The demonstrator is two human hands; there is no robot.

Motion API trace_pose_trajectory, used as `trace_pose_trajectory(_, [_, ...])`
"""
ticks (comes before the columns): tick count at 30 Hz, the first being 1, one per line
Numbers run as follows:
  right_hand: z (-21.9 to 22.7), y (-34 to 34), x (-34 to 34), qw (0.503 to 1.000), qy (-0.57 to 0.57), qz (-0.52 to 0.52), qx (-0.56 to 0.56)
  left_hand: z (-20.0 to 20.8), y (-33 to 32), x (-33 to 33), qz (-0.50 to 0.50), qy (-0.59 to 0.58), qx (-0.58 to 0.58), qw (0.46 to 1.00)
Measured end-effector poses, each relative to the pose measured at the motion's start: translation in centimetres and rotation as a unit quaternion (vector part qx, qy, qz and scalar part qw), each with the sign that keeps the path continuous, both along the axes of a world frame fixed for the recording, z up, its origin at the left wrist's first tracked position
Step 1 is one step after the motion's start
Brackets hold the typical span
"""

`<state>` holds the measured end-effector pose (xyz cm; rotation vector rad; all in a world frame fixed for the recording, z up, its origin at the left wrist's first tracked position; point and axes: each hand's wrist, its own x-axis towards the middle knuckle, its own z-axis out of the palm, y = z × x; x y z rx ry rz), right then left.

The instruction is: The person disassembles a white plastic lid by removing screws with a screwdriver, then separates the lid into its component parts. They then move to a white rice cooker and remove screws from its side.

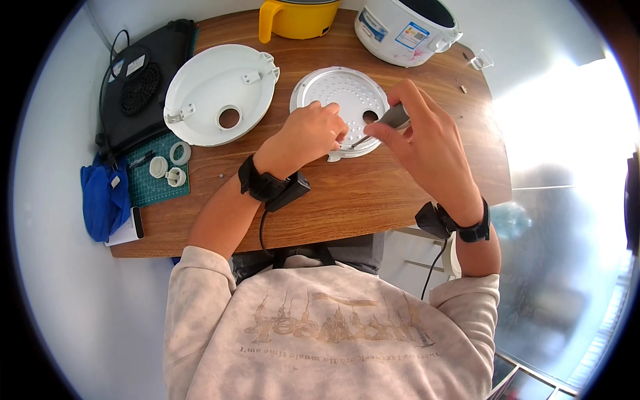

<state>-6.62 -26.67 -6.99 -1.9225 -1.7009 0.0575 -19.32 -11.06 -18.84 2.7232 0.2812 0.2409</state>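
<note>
Right hand: right of centre, angled up and leftward, fingers closed around the screwdriver's grey handle.
Left hand: centre, curled palm-down over the plate's lower left; whether it pinches anything, I cannot tell.
Screwdriver: slanted, tip near the plate's lower edge; probably better stood steeper, pressed firmly while turning.
White plate: upper centre, on the table; best kept braced.

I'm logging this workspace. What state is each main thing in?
Dotted disc: lying dotted side up
Screwdriver: tilted, tip at the disc's near edge
Right hand: closed around the screwdriver
Left hand: curled over the disc
White cooker: upright, open-topped
White lid: lying off the cooker
Yellow pot: upright, partly cropped
Black appliance: vent side up
Blue cloth: crumpled
</note>
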Motion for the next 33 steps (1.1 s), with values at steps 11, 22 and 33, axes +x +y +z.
trace_pose_trajectory(11, [0.0,0.5,1.6,0.996,0.091,-0.006,-0.012,0.0,0.0,-0.1,-0.002,-0.01,-0.009,1.0])
trace_pose_trajectory(22, [-1.8,-0.3,2.0,0.971,0.235,0.038,0.019,0.1,-0.1,-0.2,-0.002,-0.014,-0.005,1.0])
trace_pose_trajectory(33, [-2.1,-4.4,4.8,0.925,0.356,-0.026,0.129,0.8,-1.2,1.4,-0.065,-0.056,-0.012,0.996])
